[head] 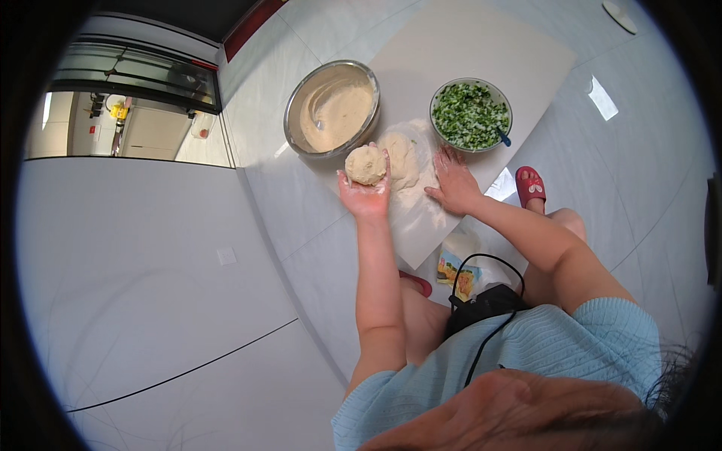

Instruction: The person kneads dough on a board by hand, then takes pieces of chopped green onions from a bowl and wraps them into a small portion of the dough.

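Note:
A round ball of dough [365, 165] rests in the upturned palm of my left hand [365, 194], fingers curled about its side. My right hand [454, 180] lies palm down, fingers spread, on a floured clear plastic sheet [414, 211]. Between the two hands sits a flattened mound of pale dough [401, 160] dusted with flour. Just beyond my left hand stands a metal bowl [290, 121] with a pale batter or soft dough [338, 113] inside. Past my right fingertips is a bowl [431, 115] heaped with chopped greens and white bits [471, 113]; a blue handle [503, 138] sticks out of it.
A pale board or low tabletop [474, 39] carries the bowls and sheet. Below its near corner lies a printed plastic bag [462, 273]. A black bag-like item with a cord [488, 301] is at my lap. Pink slippers [530, 183] are on the tiled floor, and a wall [141, 237] rises at left.

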{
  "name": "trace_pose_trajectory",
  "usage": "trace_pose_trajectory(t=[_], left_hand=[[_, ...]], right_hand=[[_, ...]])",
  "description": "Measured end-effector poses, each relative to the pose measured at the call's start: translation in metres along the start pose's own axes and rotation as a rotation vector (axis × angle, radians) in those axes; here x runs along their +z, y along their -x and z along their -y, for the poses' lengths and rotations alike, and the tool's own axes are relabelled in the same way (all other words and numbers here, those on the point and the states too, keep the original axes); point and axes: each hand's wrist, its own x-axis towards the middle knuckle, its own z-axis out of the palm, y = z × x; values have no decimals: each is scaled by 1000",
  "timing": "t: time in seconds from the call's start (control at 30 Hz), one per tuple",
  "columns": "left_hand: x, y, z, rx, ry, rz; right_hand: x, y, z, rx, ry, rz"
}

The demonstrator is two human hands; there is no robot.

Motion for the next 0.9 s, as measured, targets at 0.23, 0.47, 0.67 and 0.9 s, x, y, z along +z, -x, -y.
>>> trace_pose_trajectory(t=[0.23,0.47,0.67,0.9], left_hand=[[-10,30,-12,-49,39,-34],[-29,41,-31,-18,-42,-25],[-36,33,-10,20,-168,-57],[-32,28,28,332,-1194,70]], right_hand=[[31,24,25,-264,125,67],[28,14,41,-230,161,58],[-6,-10,46,131,-1084,123],[-18,-19,45,414,-2197,567]])
